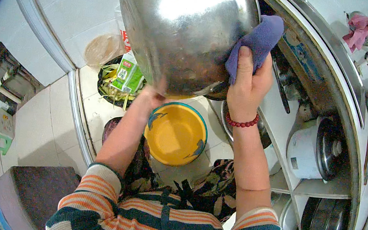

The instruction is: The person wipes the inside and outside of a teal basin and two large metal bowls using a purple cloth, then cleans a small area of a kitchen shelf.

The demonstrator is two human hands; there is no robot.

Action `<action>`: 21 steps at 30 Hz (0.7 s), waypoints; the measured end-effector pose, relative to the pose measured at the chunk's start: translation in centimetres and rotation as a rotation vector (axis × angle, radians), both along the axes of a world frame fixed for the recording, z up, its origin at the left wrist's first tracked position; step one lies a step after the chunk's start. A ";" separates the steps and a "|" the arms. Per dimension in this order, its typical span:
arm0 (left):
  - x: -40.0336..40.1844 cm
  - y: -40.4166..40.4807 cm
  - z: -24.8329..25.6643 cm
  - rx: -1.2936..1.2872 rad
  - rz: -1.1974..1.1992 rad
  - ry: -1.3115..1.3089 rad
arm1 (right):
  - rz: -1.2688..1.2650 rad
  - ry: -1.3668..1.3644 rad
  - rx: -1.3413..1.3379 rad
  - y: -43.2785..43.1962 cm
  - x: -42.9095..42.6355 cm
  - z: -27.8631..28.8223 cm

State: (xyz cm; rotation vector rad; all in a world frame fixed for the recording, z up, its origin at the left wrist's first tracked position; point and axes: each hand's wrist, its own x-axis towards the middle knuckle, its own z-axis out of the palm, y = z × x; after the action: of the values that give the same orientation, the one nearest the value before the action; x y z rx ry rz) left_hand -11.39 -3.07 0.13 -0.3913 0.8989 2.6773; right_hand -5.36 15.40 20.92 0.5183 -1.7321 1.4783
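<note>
A large shiny steel pot (182, 31) is raised and tipped on its side in front of me, its outer wall towards me. My right hand (250, 75), with a dark red bead bracelet at the wrist, presses a folded purple cloth (263, 35) against the pot near its rim, thumb on top. My left hand (153, 96) is blurred at the pot's lower left edge; its fingers are partly hidden there. Below the pot, a yellow plastic basin (174, 139) with a teal rim and dolphin pictures stands on the floor between my legs. The pot's inside faces away, unseen.
Left of the basin, a black-lined bin (104, 82) holds vegetable scraps and a green packet (128, 73). Open cabinet shelves on the right carry a white rice cooker (304, 152) and dark pans (324, 222). A green stool (1, 131) stands far left.
</note>
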 end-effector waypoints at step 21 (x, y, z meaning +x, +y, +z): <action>8.2 -12.0 7.8 -0.211 -0.158 0.118 | 0.233 0.305 1.228 -1.9 3.9 -6.1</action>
State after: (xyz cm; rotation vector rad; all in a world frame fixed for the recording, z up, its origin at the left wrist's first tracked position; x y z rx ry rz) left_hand -3.20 -15.04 7.92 -0.1983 1.1999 2.4912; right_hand -1.43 13.47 14.83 1.4986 -2.2034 0.2448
